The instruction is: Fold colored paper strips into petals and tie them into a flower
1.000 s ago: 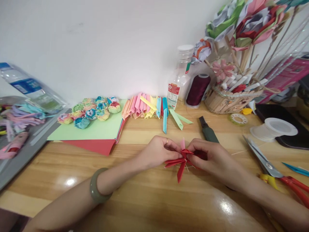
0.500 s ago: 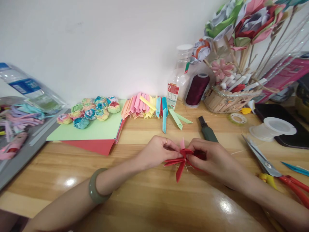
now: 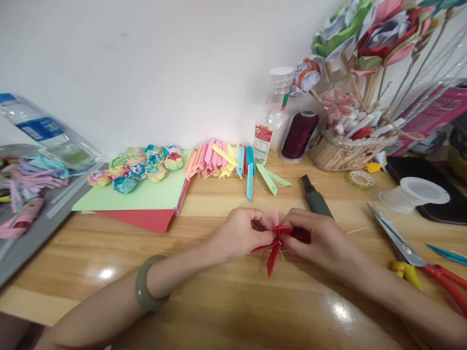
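Note:
My left hand (image 3: 243, 234) pinches the left side of a red folded-paper piece (image 3: 272, 260), thumb and fingers together. On its right side, my right hand (image 3: 315, 233) grips the same piece between thumb and fingers. Several red strips spread from its middle, one pointing down towards me, and a pink strip (image 3: 275, 217) sticks up behind. Thin pale thread ends show beneath the centre. The piece is held just over the wooden table (image 3: 204, 301).
Paper flowers (image 3: 124, 183) sit on green sheets (image 3: 156, 197) at the left. Folded strips (image 3: 215, 158), a bottle (image 3: 270, 116) and purple thread (image 3: 299, 136) stand along the wall. A dark green tool (image 3: 316, 199) lies behind my right hand; scissors (image 3: 406, 250) are at the right.
My left hand has shifted slightly on the red piece, its thumb now lower and over the left strips. Both hands keep their hold, and the whole view has moved a little.

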